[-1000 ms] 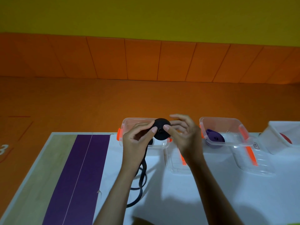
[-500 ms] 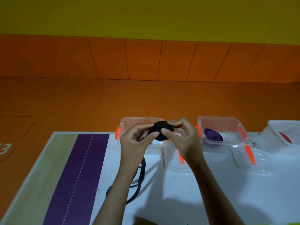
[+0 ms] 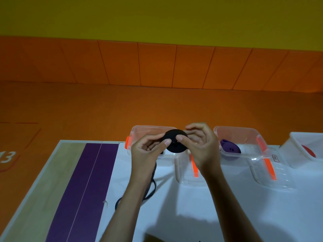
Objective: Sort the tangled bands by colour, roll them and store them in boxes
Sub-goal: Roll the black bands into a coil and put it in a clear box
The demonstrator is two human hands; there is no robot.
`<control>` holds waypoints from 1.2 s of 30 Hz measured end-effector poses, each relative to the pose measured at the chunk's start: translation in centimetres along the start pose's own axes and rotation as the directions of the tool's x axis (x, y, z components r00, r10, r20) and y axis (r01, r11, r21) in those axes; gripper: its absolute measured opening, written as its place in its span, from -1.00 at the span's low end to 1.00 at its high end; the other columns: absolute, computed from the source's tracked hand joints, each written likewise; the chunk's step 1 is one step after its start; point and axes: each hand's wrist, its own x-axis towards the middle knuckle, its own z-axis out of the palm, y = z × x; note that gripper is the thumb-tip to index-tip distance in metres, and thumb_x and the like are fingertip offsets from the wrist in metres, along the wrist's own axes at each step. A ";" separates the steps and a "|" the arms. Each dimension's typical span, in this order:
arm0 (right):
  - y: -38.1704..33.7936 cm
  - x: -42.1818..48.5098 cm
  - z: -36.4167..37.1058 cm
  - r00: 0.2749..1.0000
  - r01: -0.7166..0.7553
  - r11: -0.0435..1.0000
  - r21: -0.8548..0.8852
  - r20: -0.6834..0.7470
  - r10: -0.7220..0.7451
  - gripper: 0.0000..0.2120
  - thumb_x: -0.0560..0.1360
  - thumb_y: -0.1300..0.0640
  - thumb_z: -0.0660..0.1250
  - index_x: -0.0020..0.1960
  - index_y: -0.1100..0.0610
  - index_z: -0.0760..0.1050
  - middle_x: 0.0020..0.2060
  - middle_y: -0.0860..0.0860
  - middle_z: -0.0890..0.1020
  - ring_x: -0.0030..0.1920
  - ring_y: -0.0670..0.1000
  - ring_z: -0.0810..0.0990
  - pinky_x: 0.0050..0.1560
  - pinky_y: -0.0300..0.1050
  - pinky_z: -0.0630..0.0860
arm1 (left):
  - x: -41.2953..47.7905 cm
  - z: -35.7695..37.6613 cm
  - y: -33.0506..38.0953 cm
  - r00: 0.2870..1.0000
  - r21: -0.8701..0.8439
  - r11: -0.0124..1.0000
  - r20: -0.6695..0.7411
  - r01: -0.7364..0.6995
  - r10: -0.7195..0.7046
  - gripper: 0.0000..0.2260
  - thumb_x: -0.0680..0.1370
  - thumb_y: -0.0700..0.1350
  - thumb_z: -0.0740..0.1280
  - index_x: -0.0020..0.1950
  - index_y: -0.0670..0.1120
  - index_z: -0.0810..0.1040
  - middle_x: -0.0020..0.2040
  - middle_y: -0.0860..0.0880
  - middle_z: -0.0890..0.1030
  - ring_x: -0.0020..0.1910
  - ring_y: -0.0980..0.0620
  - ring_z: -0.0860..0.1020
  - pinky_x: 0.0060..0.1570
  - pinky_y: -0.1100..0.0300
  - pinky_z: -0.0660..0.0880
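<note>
A black band, wound into a flat roll, is held up in front of a clear box with orange clips. My left hand pinches the roll's left side between thumb and fingers. My right hand holds the right side, thumb on the roll's face. The unrolled black tail hangs under my left wrist and loops on the white table. A rolled purple band lies in the second clear box. A red band shows in a white box at the far right.
Two clear lids with orange clips lie on the table in front of the boxes, the left lid and the right lid. A purple strip and bare wood cover the table's left side. Orange floor lies beyond the table's far edge.
The roll has been turned between both hands, and the right fingers have shifted round its far edge. The loose tail's loop has shifted on the table.
</note>
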 end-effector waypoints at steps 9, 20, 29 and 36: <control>1.5 -0.6 0.9 0.996 -0.060 0.998 0.001 0.072 0.060 -0.75 0.44 0.13 0.63 -0.16 -0.07 0.55 -0.07 0.07 0.74 0.02 0.08 0.75 0.03 -0.10 0.67 | 0.5 -1.1 0.7 0.992 0.059 0.993 -0.064 -0.102 0.105 -0.87 0.45 -0.13 0.62 -0.04 0.05 0.77 -0.02 -0.03 0.77 0.02 0.01 0.74 0.00 0.26 0.62; 1.6 0.1 1.2 0.992 -0.067 0.997 -0.030 0.104 0.070 -0.74 0.41 0.03 0.63 -0.10 -0.05 0.54 -0.07 0.03 0.73 0.01 0.04 0.75 -0.01 -0.15 0.67 | 1.1 -2.7 0.6 0.993 0.092 0.994 0.103 -0.061 0.052 -0.76 0.46 -0.19 0.62 0.06 0.08 0.78 0.04 0.01 0.78 0.07 0.04 0.75 0.03 0.32 0.62; 1.7 0.4 2.4 0.999 -0.022 1.000 0.017 0.050 0.021 -0.83 0.46 0.03 0.61 -0.03 -0.09 0.64 -0.04 -0.03 0.76 0.01 0.02 0.77 -0.06 -0.16 0.68 | 1.7 -3.5 0.8 0.986 0.093 0.993 0.161 -0.067 0.051 -0.71 0.45 -0.15 0.59 0.11 0.16 0.78 0.08 0.04 0.78 0.11 0.05 0.74 0.08 0.31 0.61; 1.7 0.9 2.3 0.985 -0.036 0.999 -0.037 0.166 0.041 -0.73 0.41 0.05 0.63 -0.09 -0.10 0.53 0.01 -0.03 0.76 0.04 0.03 0.77 0.03 -0.03 0.71 | 2.0 -3.6 0.6 0.988 0.149 0.978 0.053 -0.148 0.142 -0.85 0.47 -0.15 0.62 -0.02 0.04 0.76 -0.03 0.00 0.77 0.03 0.00 0.74 0.02 0.21 0.65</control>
